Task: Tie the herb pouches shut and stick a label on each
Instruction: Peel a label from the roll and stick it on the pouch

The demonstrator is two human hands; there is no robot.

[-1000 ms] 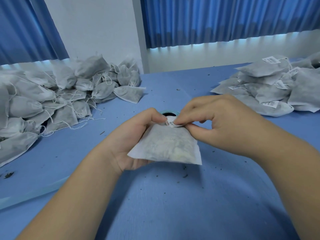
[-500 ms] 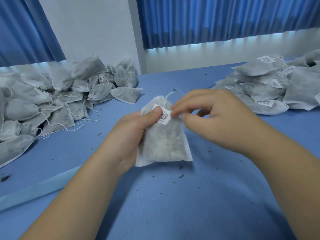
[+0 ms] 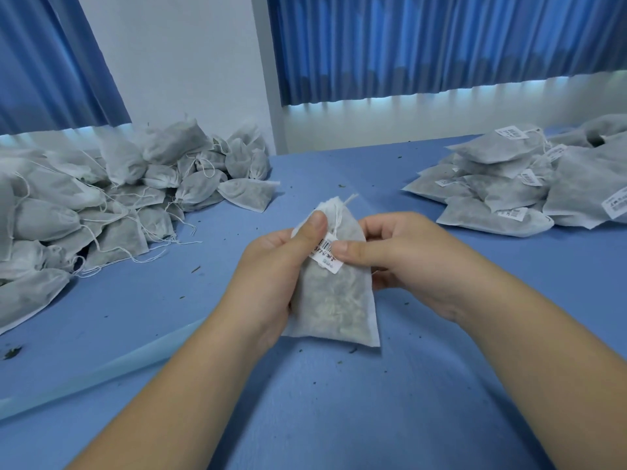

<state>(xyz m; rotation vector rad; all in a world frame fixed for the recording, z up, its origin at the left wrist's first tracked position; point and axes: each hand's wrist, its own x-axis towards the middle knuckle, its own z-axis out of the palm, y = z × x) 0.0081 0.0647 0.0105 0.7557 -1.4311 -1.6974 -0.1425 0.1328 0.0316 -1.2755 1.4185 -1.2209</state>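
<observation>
I hold one white herb pouch (image 3: 336, 300) upright above the blue table (image 3: 339, 401), its tied neck and string ends pointing away from me. My left hand (image 3: 274, 266) grips the pouch's left side, thumb laid on the upper front. My right hand (image 3: 403, 256) holds the right side, and its thumb presses a white barcode label (image 3: 325, 256) onto the pouch front. The fingers behind the pouch are hidden.
A large heap of tied pouches without labels (image 3: 101, 201) fills the left of the table. A stack of labelled pouches (image 3: 529, 184) lies at the right. A pale strip (image 3: 101, 371) runs along the table at lower left. Herb crumbs dot the cloth.
The pouch has turned from lying flat to standing upright. The label went from pinched at the pouch top to lying on its front, and my right thumb now presses it.
</observation>
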